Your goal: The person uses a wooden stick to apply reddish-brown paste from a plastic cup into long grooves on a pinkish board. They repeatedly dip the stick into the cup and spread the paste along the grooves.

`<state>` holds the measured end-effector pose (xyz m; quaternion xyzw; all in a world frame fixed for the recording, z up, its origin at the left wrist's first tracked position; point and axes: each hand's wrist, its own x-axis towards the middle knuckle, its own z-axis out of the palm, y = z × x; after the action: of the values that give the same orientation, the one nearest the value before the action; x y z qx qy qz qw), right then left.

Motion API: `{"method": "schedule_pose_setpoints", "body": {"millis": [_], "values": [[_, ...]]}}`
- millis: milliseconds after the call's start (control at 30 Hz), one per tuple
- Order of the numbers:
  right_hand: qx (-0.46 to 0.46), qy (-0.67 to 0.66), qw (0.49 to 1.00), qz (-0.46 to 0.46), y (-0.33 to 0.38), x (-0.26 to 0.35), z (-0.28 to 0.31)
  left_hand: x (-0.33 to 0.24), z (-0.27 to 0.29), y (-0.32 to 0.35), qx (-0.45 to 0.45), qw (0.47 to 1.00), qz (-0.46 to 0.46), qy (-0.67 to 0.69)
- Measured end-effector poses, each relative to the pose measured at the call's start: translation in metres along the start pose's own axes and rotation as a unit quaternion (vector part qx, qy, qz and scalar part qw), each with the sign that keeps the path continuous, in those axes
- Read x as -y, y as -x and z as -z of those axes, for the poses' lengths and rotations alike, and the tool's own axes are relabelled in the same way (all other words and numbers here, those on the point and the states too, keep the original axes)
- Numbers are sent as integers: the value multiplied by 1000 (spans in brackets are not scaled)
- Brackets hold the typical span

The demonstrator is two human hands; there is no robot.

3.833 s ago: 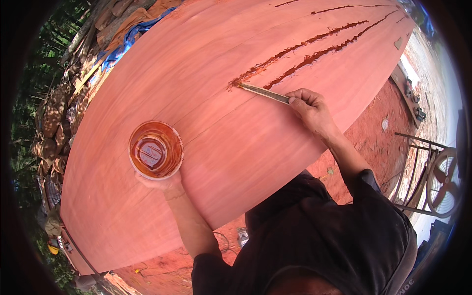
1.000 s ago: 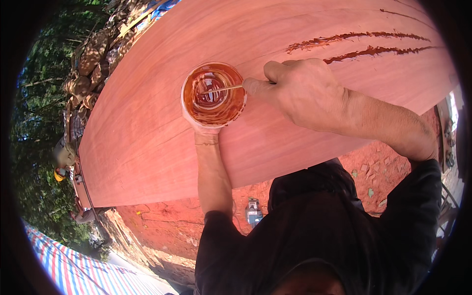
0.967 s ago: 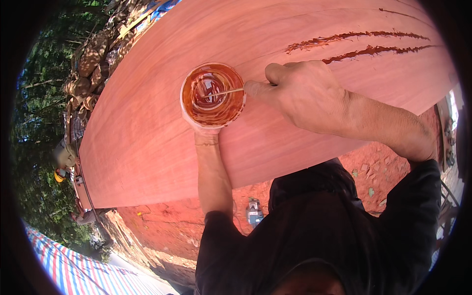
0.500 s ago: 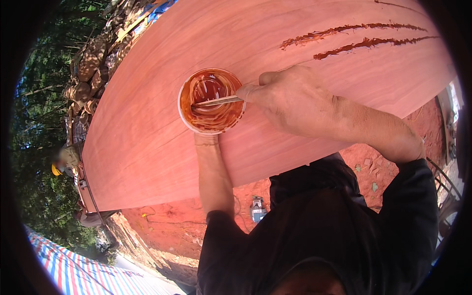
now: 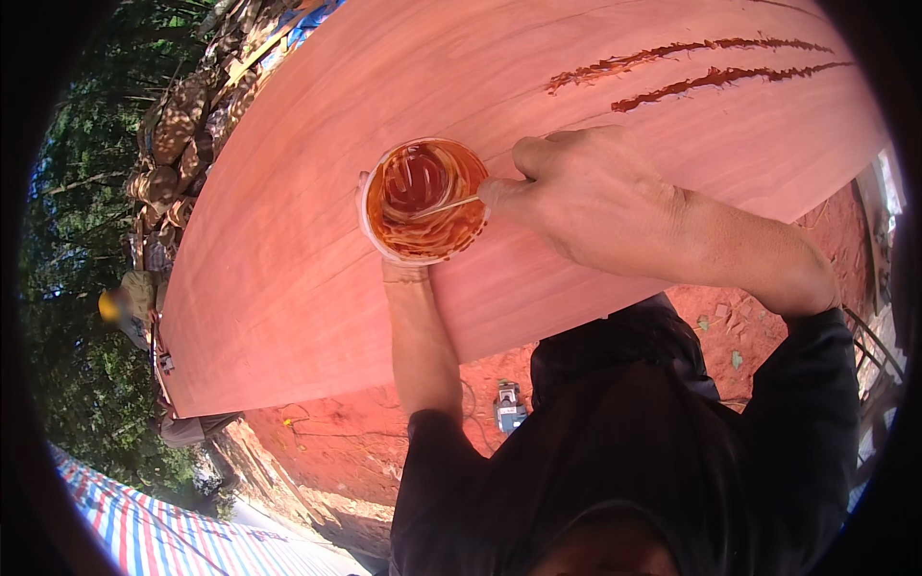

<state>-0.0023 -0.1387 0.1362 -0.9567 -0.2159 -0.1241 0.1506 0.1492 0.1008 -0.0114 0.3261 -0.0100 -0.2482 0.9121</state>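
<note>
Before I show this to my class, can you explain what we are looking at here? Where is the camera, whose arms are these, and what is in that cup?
The camera is worn on a person's head and looks down, so the round, bent picture shows that person's own arms coming up from the bottom. There is no machine, only two bare hands. The left hand holds a clear plastic cup from below; the cup is smeared inside with a reddish-brown paste. The right hand pinches a thin stick whose tip dips into the cup. Under both lies a big, smooth reddish wood sheet. Two streaks of the same dark paste run across it at the top right. Beneath is red earth, with trees at the left edge.
</note>
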Motion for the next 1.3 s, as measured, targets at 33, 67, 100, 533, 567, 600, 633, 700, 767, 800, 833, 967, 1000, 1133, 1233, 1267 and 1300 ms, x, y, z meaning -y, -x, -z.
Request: {"method": "schedule_pose_setpoints", "body": {"millis": [33,67,100,533,567,600,633,700,767,800,833,967,1000,1133,1233,1267,1300], "values": [[-53,12,999,-2,2,1,1,-1,1,-2,8,1000,5,20],[-70,28,997,-21,5,2,4,-1,4,-4,7,1000,1,24],[-91,52,994,-38,7,4,5,0,7,-5,3,1000,-5,23],[-139,115,980,88,0,16,-22,0,14,-6,87,991,11,98],[-121,125,980,98,0,16,-19,-2,12,-5,106,987,20,116],[-66,144,982,105,0,16,-15,-3,9,-4,104,987,33,122],[-74,135,983,101,0,15,-10,-4,8,-3,94,988,36,119],[-20,148,985,85,2,14,2,-5,6,-4,81,992,30,87],[-76,91,991,58,0,8,10,-4,8,-6,100,992,22,78],[-121,72,989,51,-2,6,11,-3,10,-7,52,997,8,62],[-114,68,990,47,-5,6,9,-3,12,-8,46,997,0,59],[-130,70,987,65,-10,12,-8,2,18,-10,47,996,-18,71],[-107,69,989,72,-10,11,-12,1,19,-9,53,995,-8,85],[-75,101,987,100,1,7,-12,-5,17,-7,60,993,16,96],[-90,124,985,74,2,4,-6,-4,15,-11,0,999,-26,-39],[-105,110,986,62,1,5,-4,-1,14,-10,-21,993,-62,-96],[-120,95,987,50,0,6,-4,-2,13,-11,26,997,-50,-43]]}}
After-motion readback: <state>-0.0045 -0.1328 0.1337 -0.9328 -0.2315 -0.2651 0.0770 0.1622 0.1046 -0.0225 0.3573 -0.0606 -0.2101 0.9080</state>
